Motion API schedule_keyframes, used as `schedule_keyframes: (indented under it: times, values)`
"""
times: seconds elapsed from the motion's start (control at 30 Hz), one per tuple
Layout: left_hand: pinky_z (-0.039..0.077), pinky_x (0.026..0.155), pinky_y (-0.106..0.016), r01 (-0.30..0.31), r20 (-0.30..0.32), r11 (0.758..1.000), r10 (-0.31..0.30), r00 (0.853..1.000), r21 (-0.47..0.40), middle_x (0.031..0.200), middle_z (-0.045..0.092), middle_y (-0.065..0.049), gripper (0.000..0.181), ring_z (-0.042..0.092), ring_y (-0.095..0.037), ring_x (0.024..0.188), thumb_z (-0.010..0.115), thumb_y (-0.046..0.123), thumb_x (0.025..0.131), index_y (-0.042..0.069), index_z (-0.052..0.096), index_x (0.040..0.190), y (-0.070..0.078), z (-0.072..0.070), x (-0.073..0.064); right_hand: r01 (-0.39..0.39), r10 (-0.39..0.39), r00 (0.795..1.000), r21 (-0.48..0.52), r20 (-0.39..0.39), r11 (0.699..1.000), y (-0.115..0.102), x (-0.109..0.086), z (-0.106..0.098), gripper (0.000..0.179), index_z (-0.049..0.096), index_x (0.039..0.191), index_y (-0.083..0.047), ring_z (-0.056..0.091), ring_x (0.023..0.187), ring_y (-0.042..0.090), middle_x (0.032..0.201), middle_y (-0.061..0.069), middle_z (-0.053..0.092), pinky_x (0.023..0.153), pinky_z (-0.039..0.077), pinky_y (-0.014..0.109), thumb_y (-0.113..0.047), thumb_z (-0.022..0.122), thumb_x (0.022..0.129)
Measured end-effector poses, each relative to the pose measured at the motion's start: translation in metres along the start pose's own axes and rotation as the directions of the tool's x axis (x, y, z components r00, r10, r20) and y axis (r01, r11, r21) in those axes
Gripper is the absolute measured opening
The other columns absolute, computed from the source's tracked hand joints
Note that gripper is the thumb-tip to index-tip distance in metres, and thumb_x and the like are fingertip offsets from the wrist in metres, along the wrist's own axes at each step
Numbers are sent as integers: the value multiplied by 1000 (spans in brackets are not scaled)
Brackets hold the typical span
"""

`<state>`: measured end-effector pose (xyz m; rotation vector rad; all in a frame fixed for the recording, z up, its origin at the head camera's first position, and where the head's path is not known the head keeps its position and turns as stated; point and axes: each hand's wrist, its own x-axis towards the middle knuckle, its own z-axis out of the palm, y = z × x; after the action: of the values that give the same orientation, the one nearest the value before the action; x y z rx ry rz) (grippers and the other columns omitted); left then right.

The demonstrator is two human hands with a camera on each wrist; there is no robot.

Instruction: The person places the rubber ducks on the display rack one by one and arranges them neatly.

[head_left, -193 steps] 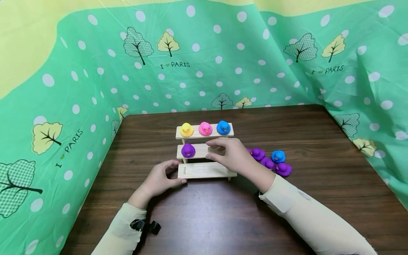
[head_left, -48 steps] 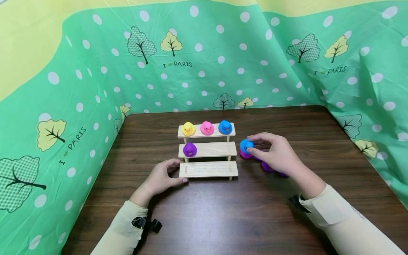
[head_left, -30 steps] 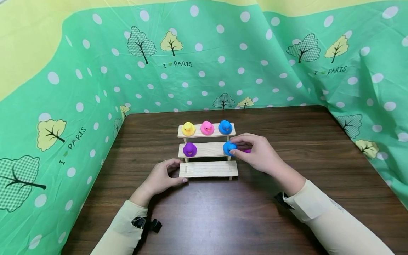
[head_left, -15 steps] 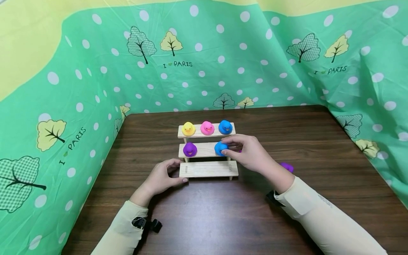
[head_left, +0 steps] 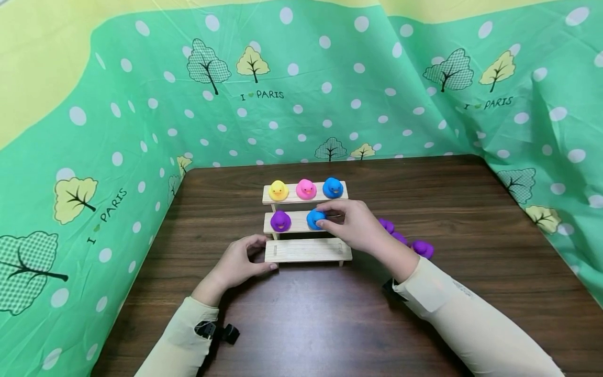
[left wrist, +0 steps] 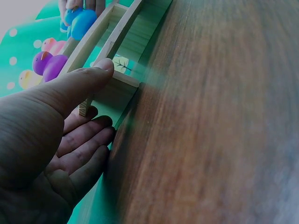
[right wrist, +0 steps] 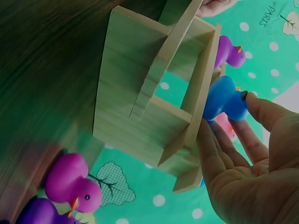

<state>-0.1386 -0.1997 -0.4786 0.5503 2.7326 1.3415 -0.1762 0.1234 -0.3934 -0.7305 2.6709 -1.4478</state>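
In the head view a three-step wooden display stand [head_left: 308, 250] sits on the table. My right hand [head_left: 355, 225] pinches a blue rubber duck [head_left: 315, 219] between thumb and fingers at the middle step, right of a purple rubber duck [head_left: 280, 221]. The right wrist view shows that blue duck's base at the plank's surface. Along the top step are a yellow duck [head_left: 278, 190], a pink duck [head_left: 306, 189] and another blue duck [head_left: 333, 188]. My left hand [head_left: 239, 263] holds the left end of the bottom step, thumb [left wrist: 105, 65] at the front edge and fingers behind.
Several purple ducks [head_left: 422, 248] lie on the dark wood table [head_left: 301, 324], right of the stand and partly behind my right forearm. A magenta duck [right wrist: 72, 182] shows near the stand in the right wrist view. A green polka-dot cloth [head_left: 301, 104] surrounds the table.
The right hand took the blue duck from the right-hand group, brought it left over the middle step and moved it along toward the step's middle. The left hand stays at the stand.
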Motion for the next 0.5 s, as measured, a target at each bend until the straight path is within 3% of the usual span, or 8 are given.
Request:
schedule_keyframes:
  times: [0.5]
  values:
    - [55, 103, -43, 4, 7, 1000, -4, 1000, -1, 120, 74, -2, 55, 70, -21, 115, 98, 25, 75, 11, 70, 121, -2, 1, 1, 18, -18, 1000, -63, 2, 998, -3, 10, 15, 28, 77, 121, -11, 73, 98, 17, 107, -1, 75, 90, 62, 44, -20, 82, 95]
